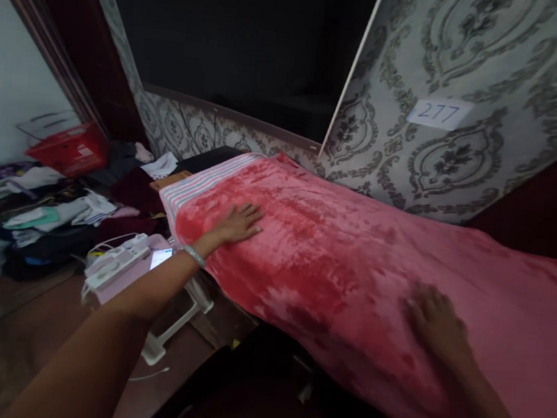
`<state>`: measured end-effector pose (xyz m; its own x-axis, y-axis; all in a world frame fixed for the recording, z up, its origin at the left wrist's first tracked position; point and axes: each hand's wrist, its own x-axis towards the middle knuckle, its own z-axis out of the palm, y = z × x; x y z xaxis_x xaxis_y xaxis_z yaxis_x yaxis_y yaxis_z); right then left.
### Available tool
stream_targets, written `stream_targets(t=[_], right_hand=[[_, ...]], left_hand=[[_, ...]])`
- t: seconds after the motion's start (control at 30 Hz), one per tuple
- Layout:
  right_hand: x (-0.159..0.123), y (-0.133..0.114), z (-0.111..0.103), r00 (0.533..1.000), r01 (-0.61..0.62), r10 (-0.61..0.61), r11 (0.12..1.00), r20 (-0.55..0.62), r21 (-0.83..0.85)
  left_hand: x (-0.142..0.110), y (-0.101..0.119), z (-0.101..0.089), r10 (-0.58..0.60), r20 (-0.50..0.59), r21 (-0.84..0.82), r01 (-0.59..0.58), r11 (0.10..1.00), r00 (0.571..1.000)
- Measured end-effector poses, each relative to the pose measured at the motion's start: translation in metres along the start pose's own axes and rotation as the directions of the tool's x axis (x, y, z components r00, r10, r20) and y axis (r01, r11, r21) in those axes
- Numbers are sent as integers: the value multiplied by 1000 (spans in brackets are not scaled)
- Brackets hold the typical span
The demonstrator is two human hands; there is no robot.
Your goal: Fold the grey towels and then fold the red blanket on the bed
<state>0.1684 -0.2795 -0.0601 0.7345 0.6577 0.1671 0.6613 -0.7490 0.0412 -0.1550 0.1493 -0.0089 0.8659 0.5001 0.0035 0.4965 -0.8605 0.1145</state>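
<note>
A pink and red plush blanket (333, 262) lies spread over a long raised surface, its nap brushed into darker and lighter patches. At its left end shows a striped cloth (205, 184) in white, pink and grey. My left hand (240, 223) rests flat on the blanket near that striped end, fingers spread. Farther right, my right hand (439, 324) lies palm down over the blanket, open and slightly blurred. Neither hand grips anything. What supports the blanket is mostly hidden beneath it.
A large dark television (248, 38) hangs on the patterned wall, beside a paper label (440, 113) reading 277. To the left are piled clothes (67, 212), a red bag (71, 148), and a small stand holding a power strip (116, 261) and a lit phone (161, 258).
</note>
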Motion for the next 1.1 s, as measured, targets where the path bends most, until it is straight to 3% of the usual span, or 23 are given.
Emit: stream_targets(t=[0.17,0.37,0.5,0.6,0.7,0.8,0.9,0.97,1.03,1.1], right_hand=[[-21,-41,11,991,134,-134,991,2,20],[-20,-42,17,992,125,-124,992,-15,31],[-20,-48,6,995,99,-101,993,19,59],[-21,-55,-5,995,79,-83,993,51,88],[-21,-58,-14,994,71,-79,991,69,113],[-21,-58,-20,994,60,-71,989,83,133],[-21,-59,-22,993,48,-62,989,99,137],[-21,-59,-22,993,47,-60,990,99,133],[-20,-58,-21,994,52,-64,991,91,127],[-20,-57,-21,994,57,-68,991,84,125]], left_hand=[[-3,6,11,-44,3,15,44,999,999],[-1,5,9,-44,2,66,44,997,999],[2,5,5,-70,24,84,68,994,997],[8,18,2,-156,38,81,153,985,987],[14,56,3,-177,4,33,176,984,984],[19,121,10,66,-30,-29,-67,997,997],[22,195,21,340,-33,-81,-341,936,940],[23,235,29,428,-13,-101,-427,899,904],[22,261,35,457,29,-97,-452,887,889],[20,273,38,450,55,-83,-445,892,891]])
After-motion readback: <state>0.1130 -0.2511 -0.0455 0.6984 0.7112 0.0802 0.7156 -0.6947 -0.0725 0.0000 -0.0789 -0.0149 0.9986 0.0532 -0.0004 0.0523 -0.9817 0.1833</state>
